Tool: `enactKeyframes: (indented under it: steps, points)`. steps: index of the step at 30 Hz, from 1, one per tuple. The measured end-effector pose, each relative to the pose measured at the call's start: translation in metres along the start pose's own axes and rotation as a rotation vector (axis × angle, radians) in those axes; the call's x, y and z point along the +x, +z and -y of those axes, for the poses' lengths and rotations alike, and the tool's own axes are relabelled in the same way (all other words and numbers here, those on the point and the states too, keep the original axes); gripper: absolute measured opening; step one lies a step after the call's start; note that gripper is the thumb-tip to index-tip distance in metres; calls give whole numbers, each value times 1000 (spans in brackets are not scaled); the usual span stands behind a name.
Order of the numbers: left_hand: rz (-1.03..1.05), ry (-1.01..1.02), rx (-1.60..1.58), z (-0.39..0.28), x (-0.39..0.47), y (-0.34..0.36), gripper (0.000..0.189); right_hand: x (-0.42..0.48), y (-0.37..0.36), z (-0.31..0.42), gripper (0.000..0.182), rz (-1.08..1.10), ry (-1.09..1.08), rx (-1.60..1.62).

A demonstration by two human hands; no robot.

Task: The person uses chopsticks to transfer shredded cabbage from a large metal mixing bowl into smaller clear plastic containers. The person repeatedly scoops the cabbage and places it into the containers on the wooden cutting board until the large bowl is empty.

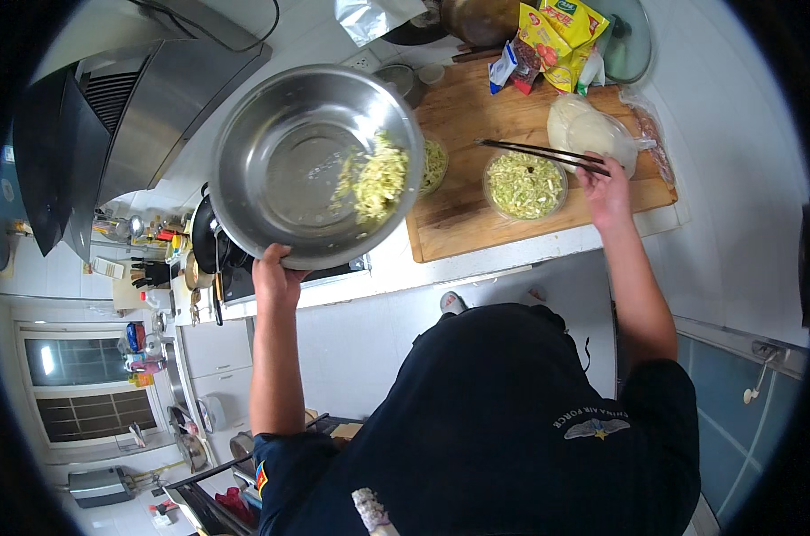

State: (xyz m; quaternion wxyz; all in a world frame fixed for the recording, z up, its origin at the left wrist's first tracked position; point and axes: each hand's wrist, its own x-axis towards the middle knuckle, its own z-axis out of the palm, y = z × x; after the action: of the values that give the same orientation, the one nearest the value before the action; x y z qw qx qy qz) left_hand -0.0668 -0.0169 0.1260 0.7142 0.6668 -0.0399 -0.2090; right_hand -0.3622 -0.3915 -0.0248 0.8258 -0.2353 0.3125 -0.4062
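My left hand (277,276) grips the near rim of a large stainless steel basin (297,167), tilted so its inside shows. Chopped green-and-pale vegetable (382,177) clings at the basin's right side. My right hand (606,191) holds a pair of dark chopsticks (545,153), whose tips point left above a clear round container (525,185) filled with the same chopped vegetable. A second filled container (433,166) is partly hidden behind the basin's right rim. Both containers are on a wooden cutting board (458,231). Pale dough in a clear bag (589,130) lies beyond my right hand.
Yellow seasoning packets (565,40) and a glass lid (629,40) are at the board's far right. A wrapped item (653,144) lies along its right edge. A black wok (207,231) stands at the stove, left of the basin, below a range hood (170,100).
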Motion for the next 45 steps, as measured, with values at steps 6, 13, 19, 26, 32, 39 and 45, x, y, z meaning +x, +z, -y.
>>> enactKeyframes:
  steps: [6,13,19,26,32,39,45]
  points:
    - [-54,35,14,-8,31,-64,34,-9,80,-64,29,99,-96,-248]
    - [-46,-10,-32,-5,56,-99,28,-30,133,-147,19,312,-620,-776]
    - [68,-35,-26,5,80,-108,37,-65,132,-195,21,703,-1092,-1690]
    - [83,-48,-24,7,90,-110,37,-73,161,-164,18,600,-1022,-1451]
    - [69,-83,-24,5,80,-103,41,-44,154,-169,23,604,-1004,-1560]
    - [100,-88,-42,12,80,-95,41,-20,145,-174,24,735,-941,-1640]
    - [36,-11,26,18,86,-69,43,-44,178,-114,19,539,-979,-1255]
